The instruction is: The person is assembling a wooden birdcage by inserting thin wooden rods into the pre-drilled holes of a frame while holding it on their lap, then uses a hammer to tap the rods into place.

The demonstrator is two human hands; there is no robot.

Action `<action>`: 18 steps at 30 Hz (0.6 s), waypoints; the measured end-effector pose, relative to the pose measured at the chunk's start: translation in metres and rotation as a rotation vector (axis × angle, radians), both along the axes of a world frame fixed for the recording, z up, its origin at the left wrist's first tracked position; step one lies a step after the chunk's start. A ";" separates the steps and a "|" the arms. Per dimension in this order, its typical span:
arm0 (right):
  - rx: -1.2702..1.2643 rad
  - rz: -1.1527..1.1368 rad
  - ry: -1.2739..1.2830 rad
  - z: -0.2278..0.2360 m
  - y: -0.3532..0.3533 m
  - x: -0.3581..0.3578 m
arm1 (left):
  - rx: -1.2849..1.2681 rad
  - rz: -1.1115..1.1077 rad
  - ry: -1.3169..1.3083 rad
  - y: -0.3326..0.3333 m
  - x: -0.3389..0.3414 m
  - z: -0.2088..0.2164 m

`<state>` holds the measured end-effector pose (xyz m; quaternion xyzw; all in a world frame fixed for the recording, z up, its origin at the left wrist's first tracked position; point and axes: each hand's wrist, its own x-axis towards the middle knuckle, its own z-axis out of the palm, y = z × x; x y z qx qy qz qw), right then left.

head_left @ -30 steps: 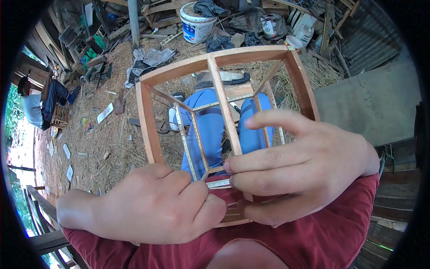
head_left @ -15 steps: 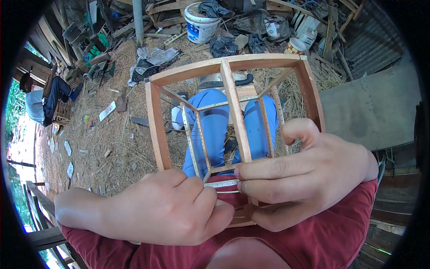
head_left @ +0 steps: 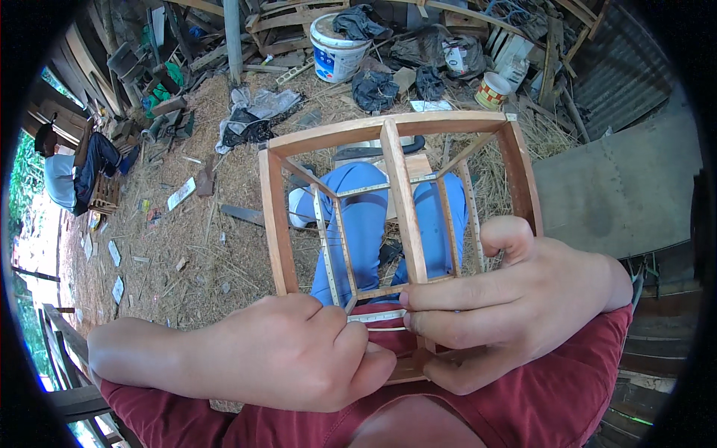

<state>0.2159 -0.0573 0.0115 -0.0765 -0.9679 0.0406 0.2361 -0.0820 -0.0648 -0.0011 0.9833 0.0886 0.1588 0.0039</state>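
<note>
A box-shaped wooden frame [head_left: 403, 201] of reddish bars leans over my lap, with thin strips bearing rows of small holes inside it. My left hand [head_left: 269, 351] is a closed fist over the near left part of the frame. A thin pale stick [head_left: 386, 329] runs from this fist toward my right fingertips, beside a pale holed strip [head_left: 376, 316]. My right hand [head_left: 497, 313] grips the near end of the frame, its fingertips at the middle bar and the thumb lower down. The index finger is curled up. My left fingertips are hidden.
A saw blade [head_left: 243, 215] lies on the straw-strewn ground beyond the frame. Farther off stand a white bucket [head_left: 336, 60] and a small checkered tub [head_left: 493, 91] among scrap. A grey sheet panel [head_left: 616, 183] is at the right. Another person [head_left: 63, 168] sits far left.
The frame's far end has shifted slightly right and lower in the picture, and the background has shifted a little too. Both hands keep nearly the same grip.
</note>
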 end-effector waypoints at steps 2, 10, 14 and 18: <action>-0.001 0.004 -0.021 0.002 0.000 -0.001 | 0.015 -0.008 -0.005 0.001 -0.001 0.000; -0.201 0.046 -0.170 0.029 0.012 0.020 | -0.071 -0.058 -0.041 0.013 -0.004 0.022; -0.106 -0.118 -0.184 0.038 0.006 0.029 | -0.107 -0.026 -0.163 0.030 -0.004 0.024; -0.098 -0.218 -0.188 0.037 -0.011 0.034 | -0.228 -0.139 -0.292 0.053 0.010 0.014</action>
